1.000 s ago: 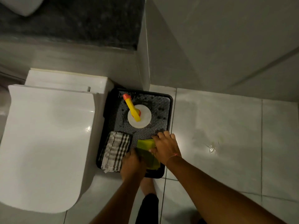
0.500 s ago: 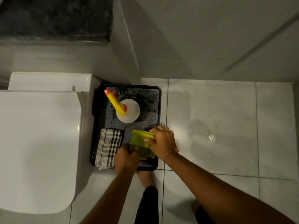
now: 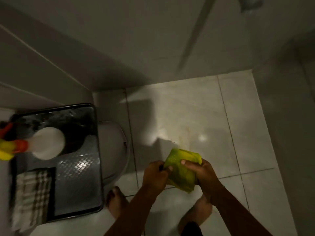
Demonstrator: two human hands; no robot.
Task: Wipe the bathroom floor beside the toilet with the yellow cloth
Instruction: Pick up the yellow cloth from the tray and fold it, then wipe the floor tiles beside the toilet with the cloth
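The yellow cloth (image 3: 182, 169) is folded and held in the air above the pale floor tiles (image 3: 192, 116), right of the black tray. My left hand (image 3: 155, 176) grips its left edge. My right hand (image 3: 202, 171) grips its right side, thumb on top. Both hands are closed on the cloth. A faint stain and a bright light reflection show on the tile (image 3: 201, 137) just beyond the cloth. The toilet is out of view at the left.
A black tray (image 3: 95, 167) at the left holds a white spray bottle (image 3: 48, 143) with a yellow and orange trigger and a folded checked cloth (image 3: 31, 198). Two bare feet (image 3: 115, 203) stand below the hands. Walls close the corner behind and at right.
Both hands lifted the yellow cloth out of the tray and carried it right, over the open floor tiles. The view swung right, so the toilet left the frame.
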